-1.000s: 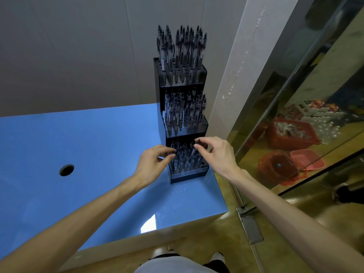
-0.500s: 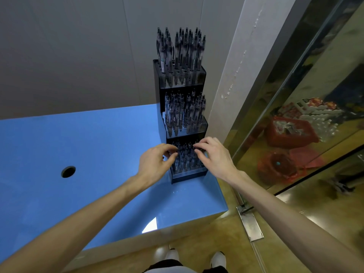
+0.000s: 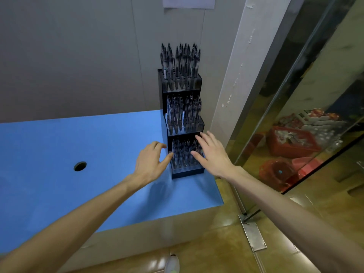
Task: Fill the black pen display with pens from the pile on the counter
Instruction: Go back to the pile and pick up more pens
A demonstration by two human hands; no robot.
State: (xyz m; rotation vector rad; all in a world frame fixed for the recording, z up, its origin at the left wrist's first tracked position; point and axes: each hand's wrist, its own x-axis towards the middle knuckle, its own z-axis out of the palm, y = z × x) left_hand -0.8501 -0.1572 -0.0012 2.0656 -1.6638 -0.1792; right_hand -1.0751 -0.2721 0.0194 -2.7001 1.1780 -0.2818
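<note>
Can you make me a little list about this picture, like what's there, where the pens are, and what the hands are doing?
Display: black pen display with three stepped tiers, standing at the counter's far right corner
Pens: upright in all three tiers
Counter: blue counter with a round hole; no loose pens visible on it
Left hand: left hand open, empty, beside the bottom tier's left side
Right hand: right hand open, fingers spread, empty, at the bottom tier's right side
Touching pens: cannot tell

Dim, even indoor light, soft shadow of the left hand (image 3: 149, 164) on the counter (image 3: 59, 146), glare on right glass (image 3: 295, 107), wide-angle bending at edges, slightly soft focus
</note>
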